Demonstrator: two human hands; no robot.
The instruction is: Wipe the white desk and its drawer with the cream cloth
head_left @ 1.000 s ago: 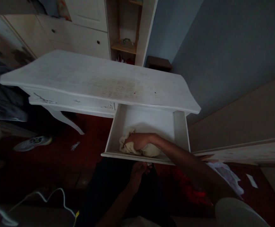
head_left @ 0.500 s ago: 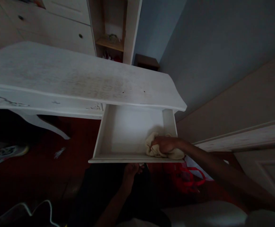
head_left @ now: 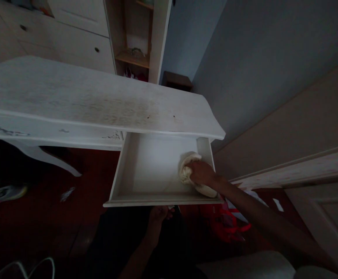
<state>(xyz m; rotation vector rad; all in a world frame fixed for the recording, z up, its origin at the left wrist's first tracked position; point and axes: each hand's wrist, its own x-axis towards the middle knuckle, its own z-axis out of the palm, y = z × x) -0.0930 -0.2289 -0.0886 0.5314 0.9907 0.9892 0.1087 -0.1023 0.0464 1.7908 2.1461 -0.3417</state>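
A white drawer (head_left: pixel 113 193) is pulled out from a white desk (head_left: pixel 78 89) whose top has dark smudges. Inside it, near the right side, my right hand (head_left: pixel 200 172) is closed on a crumpled cream cloth (head_left: pixel 185 174) and presses it against the drawer bottom. Part of the cloth trails toward the front right corner. Just below the drawer's front edge, over my dark-clothed lap, my left hand (head_left: pixel 158 215) has its fingers curled. A small pale bit shows by its fingertips, too dim to name.
On the red floor to the right lies a red bag (head_left: pixel 227 224). A shoe (head_left: pixel 4 195) is at the left, near a curved desk leg (head_left: pixel 49 159). Behind the desk stand white cabinets (head_left: pixel 78 38) and an open shelf unit (head_left: pixel 134 58). A grey wall (head_left: pixel 262 69) rises at the right.
My right hand has moved the cloth farther back in the drawer, away from the front panel, and the cloth has bunched differently. My left hand remains below the drawer. The view has shifted slightly.
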